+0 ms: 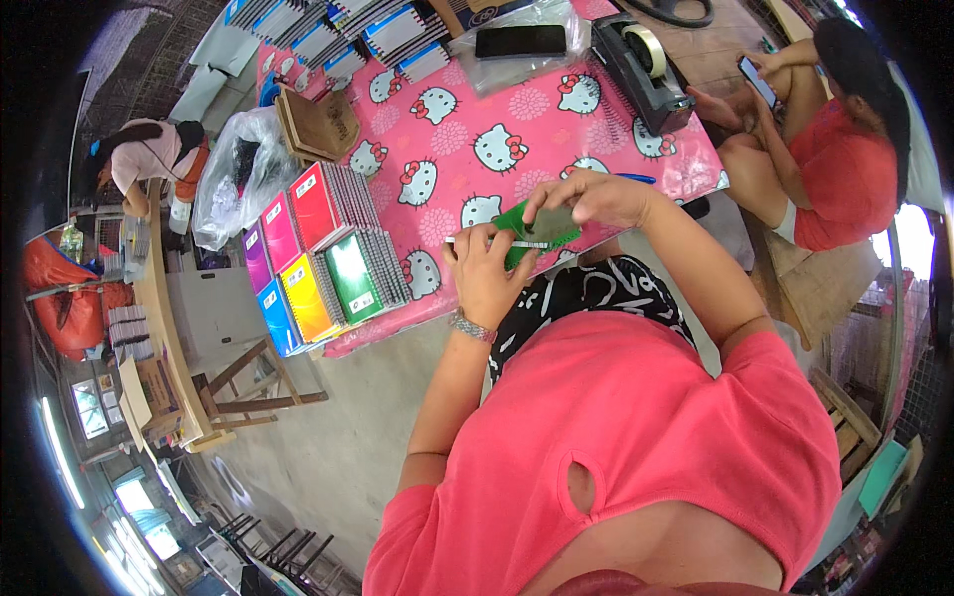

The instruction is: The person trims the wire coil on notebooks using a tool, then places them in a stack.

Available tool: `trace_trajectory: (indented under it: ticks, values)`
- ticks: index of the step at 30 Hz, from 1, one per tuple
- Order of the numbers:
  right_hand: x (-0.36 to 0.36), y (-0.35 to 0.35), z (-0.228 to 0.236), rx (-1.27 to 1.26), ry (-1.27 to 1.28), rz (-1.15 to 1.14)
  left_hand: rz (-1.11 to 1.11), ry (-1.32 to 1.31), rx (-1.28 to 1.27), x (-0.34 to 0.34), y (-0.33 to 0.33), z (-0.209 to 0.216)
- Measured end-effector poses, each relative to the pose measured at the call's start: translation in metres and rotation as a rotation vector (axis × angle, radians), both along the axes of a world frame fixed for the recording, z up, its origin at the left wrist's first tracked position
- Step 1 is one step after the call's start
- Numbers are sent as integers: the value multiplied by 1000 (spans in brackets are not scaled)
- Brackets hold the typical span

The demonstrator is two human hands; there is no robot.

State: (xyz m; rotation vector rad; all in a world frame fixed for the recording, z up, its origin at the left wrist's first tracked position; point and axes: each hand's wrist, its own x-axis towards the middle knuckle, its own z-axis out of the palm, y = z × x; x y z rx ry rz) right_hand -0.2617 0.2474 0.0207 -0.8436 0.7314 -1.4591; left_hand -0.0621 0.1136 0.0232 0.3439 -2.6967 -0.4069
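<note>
Green notebook (511,221): I see it at the near edge of the surface (457,134).
Left grip (485,260): clamped on its edge, likely to steady it.
Right grip (558,202): thumb and fingers apart over the cover; contact I can't tell.
Stacks (316,260): grouped by colour, presumably keeping kinds apart.

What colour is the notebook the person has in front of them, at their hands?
The notebook is green, shown best in the head view.

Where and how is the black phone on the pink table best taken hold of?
I'd take the phone across the middle of its long edges, from above: it lies flat, lengthwise left to right on clear plastic, with a tape dispenser near its right end.
</note>
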Motion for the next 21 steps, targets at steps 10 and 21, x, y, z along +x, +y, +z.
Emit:
trace_trajectory:
  ticks: [10,21]
  values:
    - [-3,-6,8,137,312,21,-2,2,31,3,-2,-3]
    - [2,-10,-1,218,772,1,-1,26,37,3,1,-1]
